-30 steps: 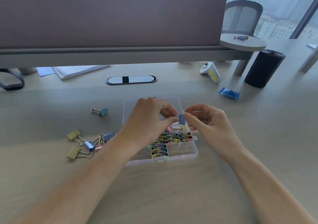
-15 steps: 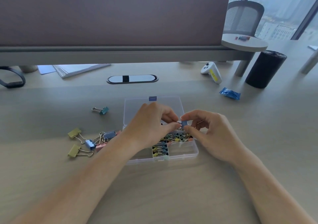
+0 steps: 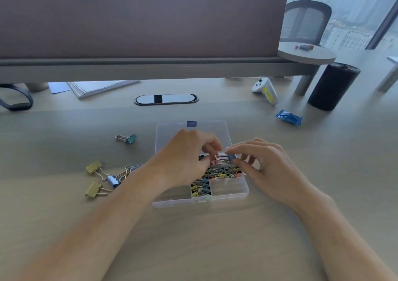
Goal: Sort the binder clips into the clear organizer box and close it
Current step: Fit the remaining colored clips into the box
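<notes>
Both hands over the open box, one blue clip between them, abt to go in.

Tabletop [image 3: 215, 248] w/ clear organizer box [image 3: 237, 194] at centre; lid [image 3: 172, 134] lies flat behind, middle cells hold small coloured clips. Left hand [image 3: 183, 162] & right hand [image 3: 265, 164] meet above the box's back row. Loose clips [image 3: 107, 179] bunched on tabletop left of box, a teal clip [image 3: 129, 138] apart, further back. Blue clip [image 3: 230, 157]: right fingers [image 3: 241, 149] pinch its body, left fingers [image 3: 211, 147] curl onto its wire handles. Risks, my read: handles are sprung, so a slip by left fingers cld snap the clip shut, nip skin or flick it out of the box. Let go too high, it may land in the wrong cell. Left forearm is near the loose bunch & a sweep cld scatter it. An overfull cell wld block the lid.
</notes>
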`<state>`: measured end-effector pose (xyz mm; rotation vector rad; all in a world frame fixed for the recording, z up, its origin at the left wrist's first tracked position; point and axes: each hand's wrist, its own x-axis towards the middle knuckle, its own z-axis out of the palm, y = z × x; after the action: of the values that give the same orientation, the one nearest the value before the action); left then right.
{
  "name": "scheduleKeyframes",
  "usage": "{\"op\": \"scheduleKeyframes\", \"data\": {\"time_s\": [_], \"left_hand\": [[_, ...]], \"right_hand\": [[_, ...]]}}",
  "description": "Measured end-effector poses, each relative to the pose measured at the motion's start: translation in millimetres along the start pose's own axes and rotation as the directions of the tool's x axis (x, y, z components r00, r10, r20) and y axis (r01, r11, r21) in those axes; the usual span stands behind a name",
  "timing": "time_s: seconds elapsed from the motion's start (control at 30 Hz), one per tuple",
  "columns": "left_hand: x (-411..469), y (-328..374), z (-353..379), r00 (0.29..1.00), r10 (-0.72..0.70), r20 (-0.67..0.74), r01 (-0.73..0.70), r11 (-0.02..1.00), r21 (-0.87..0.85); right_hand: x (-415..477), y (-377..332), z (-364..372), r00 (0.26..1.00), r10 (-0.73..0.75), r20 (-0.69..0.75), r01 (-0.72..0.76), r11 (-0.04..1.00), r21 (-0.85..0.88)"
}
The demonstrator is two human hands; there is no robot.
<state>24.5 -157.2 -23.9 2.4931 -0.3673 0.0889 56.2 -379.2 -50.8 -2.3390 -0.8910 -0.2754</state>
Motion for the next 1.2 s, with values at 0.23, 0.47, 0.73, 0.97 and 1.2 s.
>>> {"op": "scheduleKeyframes", "data": {"time_s": [0.23,0.47,0.73,0.97,1.2], "left_hand": [[-1.1,1.3,0.5,1.000,0.012,-0.009,-0.011,1.000,0.017],[-3.1,2.7,-3.5,0.999,0.023,-0.027,-0.023,0.999,0.028],[-2.3,3.2,-1.5,0.999,0.043,-0.031,-0.042,0.999,0.034],[-1.7,3.9,-1.5,0.999,0.048,-0.026,-0.047,0.999,0.023],[-1.6,3.3,0.2,0.998,0.044,-0.047,-0.044,0.999,0.015]], "right_hand": [[0.5,3.7,4.2,0.999,-0.043,-0.007,0.043,0.999,0.017],[0.3,2.5,6.4,0.999,-0.049,0.001,0.049,0.999,-0.012],[-1.1,0.1,4.7,0.999,-0.048,0.013,0.049,0.996,-0.068],[-2.7,-4.3,2.5,0.999,-0.037,-0.024,0.036,0.999,-0.016],[-2.9,-0.6,4.8,1.000,0.002,-0.006,-0.002,1.000,-0.014]]}}
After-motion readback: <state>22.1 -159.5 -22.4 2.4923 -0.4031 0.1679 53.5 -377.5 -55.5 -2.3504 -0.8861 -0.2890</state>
